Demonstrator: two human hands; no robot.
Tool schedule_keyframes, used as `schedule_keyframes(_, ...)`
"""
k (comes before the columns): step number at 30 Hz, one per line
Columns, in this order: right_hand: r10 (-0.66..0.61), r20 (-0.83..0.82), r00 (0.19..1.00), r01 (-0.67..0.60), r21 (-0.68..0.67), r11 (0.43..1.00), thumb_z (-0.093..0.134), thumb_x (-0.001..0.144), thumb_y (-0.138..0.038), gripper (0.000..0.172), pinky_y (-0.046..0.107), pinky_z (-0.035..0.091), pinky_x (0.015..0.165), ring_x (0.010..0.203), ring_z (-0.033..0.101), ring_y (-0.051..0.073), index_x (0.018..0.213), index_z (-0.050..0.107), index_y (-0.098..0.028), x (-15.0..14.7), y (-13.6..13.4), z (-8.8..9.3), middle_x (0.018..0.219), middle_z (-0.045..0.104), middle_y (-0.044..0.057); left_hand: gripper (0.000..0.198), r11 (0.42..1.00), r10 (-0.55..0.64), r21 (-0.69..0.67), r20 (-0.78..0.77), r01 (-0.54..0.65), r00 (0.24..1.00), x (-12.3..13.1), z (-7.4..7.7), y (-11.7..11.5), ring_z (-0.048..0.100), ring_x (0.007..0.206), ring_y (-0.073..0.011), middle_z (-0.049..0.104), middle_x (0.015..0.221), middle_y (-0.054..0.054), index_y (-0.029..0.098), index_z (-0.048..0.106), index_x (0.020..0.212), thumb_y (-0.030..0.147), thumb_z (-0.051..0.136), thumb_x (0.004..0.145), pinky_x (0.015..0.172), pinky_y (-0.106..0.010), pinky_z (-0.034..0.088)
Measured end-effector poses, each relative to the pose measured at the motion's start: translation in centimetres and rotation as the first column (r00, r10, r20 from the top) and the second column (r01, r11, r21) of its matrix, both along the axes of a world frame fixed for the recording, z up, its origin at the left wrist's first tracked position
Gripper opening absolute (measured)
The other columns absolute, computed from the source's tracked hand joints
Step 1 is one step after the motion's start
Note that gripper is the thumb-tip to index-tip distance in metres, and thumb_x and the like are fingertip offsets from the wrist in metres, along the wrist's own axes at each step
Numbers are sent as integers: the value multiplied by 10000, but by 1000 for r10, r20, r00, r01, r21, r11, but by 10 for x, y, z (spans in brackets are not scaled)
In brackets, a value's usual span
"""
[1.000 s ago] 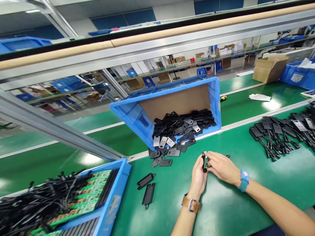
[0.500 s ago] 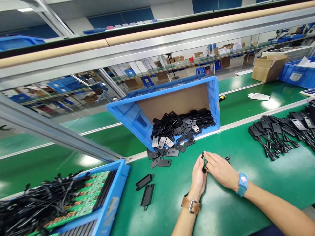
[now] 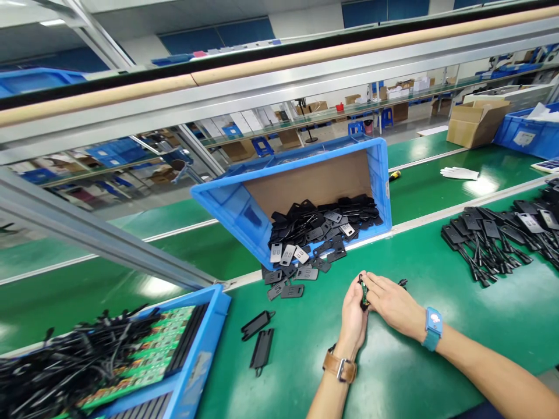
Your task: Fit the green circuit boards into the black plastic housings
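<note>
My left hand (image 3: 354, 317) and right hand (image 3: 393, 302) both clamp the small green-and-black part (image 3: 363, 294). Uneven pressure might crack it. A slip could flick it among the loose black covers (image 3: 292, 290) at the surface's far edge.

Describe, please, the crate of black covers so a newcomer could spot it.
On the green bench, beyond the small part between the left hand and right hand, stands a blue crate. Unlike the upright cable crate at the left, it is tipped towards the person, cardboard-lined, spilling black covers.
</note>
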State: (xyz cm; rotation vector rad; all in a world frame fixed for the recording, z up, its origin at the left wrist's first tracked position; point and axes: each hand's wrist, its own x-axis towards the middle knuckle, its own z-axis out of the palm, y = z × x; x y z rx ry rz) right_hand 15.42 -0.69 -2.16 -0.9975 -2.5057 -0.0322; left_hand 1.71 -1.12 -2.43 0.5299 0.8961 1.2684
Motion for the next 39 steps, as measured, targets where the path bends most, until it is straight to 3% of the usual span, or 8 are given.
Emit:
schedule_keyframes(5,-6,-33,999,6,-4,1000,604,895,-91,447,488,457,1100,1405,393,316,1335,529,-78,0,0,-3,1491,439,212,484,999,-45,-3,-32,45,998,1,-2,1,583,1204,-284,630,1327,-124,208,667,1223,311,772,762,962,-369,486)
schedule_keyframes(12,-9,-133,991,8,-11,1000,569,955,-206,231,494,482,1048,1346,455,315,1162,610,-112,2,-4,16,1429,511,199,405,993,69,104,-163,-53,984,1,-8,7,590,1172,-231,656,1263,-91,203,677,1150,181,718,748,999,-313,443)
schedule_keyframes(16,-59,-157,986,54,-40,998,536,979,-259,128,445,544,862,1063,615,290,977,616,-160,-2,-8,21,1153,655,158,434,989,99,123,-174,-79,980,-1,-3,7,645,1000,-181,690,1133,-72,206,625,1203,202,699,775,922,-290,464)
schedule_keyframes(21,-139,-167,976,103,-206,973,533,986,-261,87,298,519,678,784,673,209,965,581,-192,-7,-12,15,886,703,58,437,986,97,144,-116,-80,989,-2,5,6,684,883,-186,696,973,-55,202,560,1216,228,673,794,846,-313,489)
schedule_keyframes(24,-137,-180,974,91,-241,966,534,985,-254,81,294,525,707,838,693,212,1003,588,-198,-6,-13,12,972,718,69,418,988,104,122,-91,-92,990,-1,5,6,678,854,-177,684,945,-41,200,561,1194,237,677,794,825,-305,487)
schedule_keyframes(29,-41,-308,951,-30,-224,974,518,989,-229,112,339,532,887,1078,645,223,1059,602,-208,-4,-9,13,1123,682,80,435,991,104,86,-71,-97,992,-2,5,6,635,819,-142,677,961,-41,187,579,1188,248,718,780,820,-281,470)
schedule_keyframes(39,-2,-335,942,-72,-209,975,495,987,-179,139,380,535,859,984,585,224,1057,615,-186,1,-6,14,1046,643,83,479,998,57,22,13,-57,998,-5,7,6,592,738,-115,649,927,-23,201,576,1204,237,736,753,718,-245,443)
